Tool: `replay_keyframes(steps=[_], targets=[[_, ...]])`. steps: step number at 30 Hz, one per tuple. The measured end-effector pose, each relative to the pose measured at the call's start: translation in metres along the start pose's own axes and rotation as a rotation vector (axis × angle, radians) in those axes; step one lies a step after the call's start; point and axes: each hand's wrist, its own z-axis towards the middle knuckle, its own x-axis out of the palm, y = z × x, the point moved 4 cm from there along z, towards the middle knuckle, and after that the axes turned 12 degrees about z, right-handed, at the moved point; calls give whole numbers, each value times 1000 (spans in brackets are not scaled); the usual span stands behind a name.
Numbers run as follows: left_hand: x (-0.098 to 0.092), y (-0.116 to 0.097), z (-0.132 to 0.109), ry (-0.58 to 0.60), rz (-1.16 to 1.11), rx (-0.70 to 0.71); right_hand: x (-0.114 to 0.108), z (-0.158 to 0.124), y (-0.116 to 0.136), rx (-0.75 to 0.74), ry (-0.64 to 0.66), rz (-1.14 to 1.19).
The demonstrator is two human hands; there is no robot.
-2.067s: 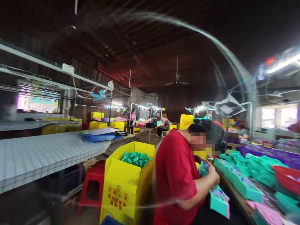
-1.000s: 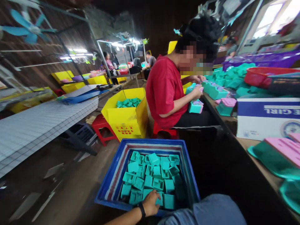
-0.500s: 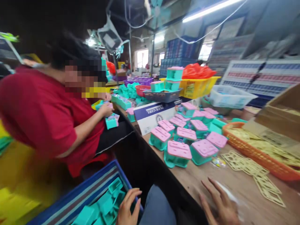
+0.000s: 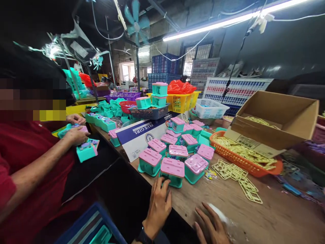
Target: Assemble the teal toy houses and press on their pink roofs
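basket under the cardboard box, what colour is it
Orange, seen in the head view: the basket holds pale yellow frames beside the box.

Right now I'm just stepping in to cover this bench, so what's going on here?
The wearer's left hand rests at the table edge, fingers touching the nearest pink-lidded teal box in a cluster of them. The right hand lies open on the wood over something pale and blurred. Beside them, a co-worker's hands hold a teal piece.
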Motion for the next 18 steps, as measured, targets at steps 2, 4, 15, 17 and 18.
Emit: replay_keyframes(steps=[2,4,15,17,18], targets=[[9,5,1,22,58,0,0,-1,-1,52,23,-23],[15,9,1,32,101,-2,-1,-2,-2,78,63,-25],[-31,25,-48,-238,101,21,-12,6,7,28,98,-18],[-39,50,-77,-290,160,-66,-14,10,12,15,82,13],[-42,65,-94,-296,185,-122,-15,13,16,10,76,48]])
